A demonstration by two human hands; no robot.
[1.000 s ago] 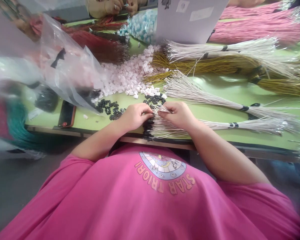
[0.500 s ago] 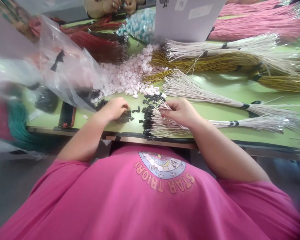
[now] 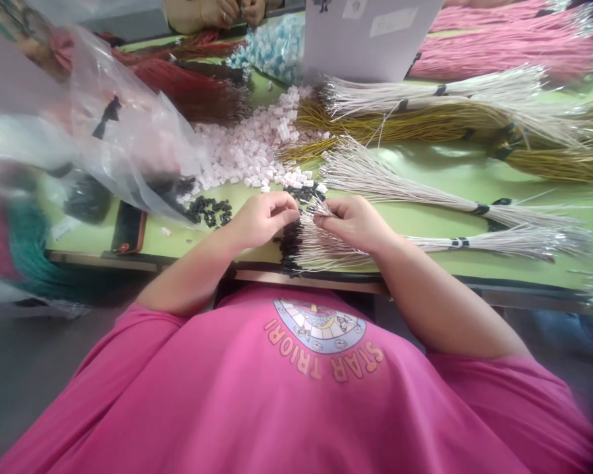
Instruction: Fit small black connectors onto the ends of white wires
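Observation:
My right hand (image 3: 353, 222) is closed on the ends of several thin white wires (image 3: 321, 209), their tips pointing left. Facing it, my left hand (image 3: 267, 218) is pinched, fingertips at the wire tips; whatever it holds is too small to make out. Below my fingers, white wires with black connectors (image 3: 290, 250) on their ends lie in a bundle (image 3: 336, 253) along the table's near side. Loose black connectors (image 3: 210, 210) lie left of my left hand, and more black pieces (image 3: 304, 192) lie just beyond my fingertips.
White connectors (image 3: 247, 145) are heaped beyond my hands. Bundles of white (image 3: 400, 178), yellow (image 3: 425, 124) and pink wires (image 3: 504, 49) cover the right side. A clear plastic bag (image 3: 128, 131) and a phone (image 3: 129, 227) lie left. Another person's hands (image 3: 222, 12) are across the table.
My left hand has moved right, from the loose black connectors to the wire tips by my right hand. My right hand has stayed nearly in place, still holding the wires.

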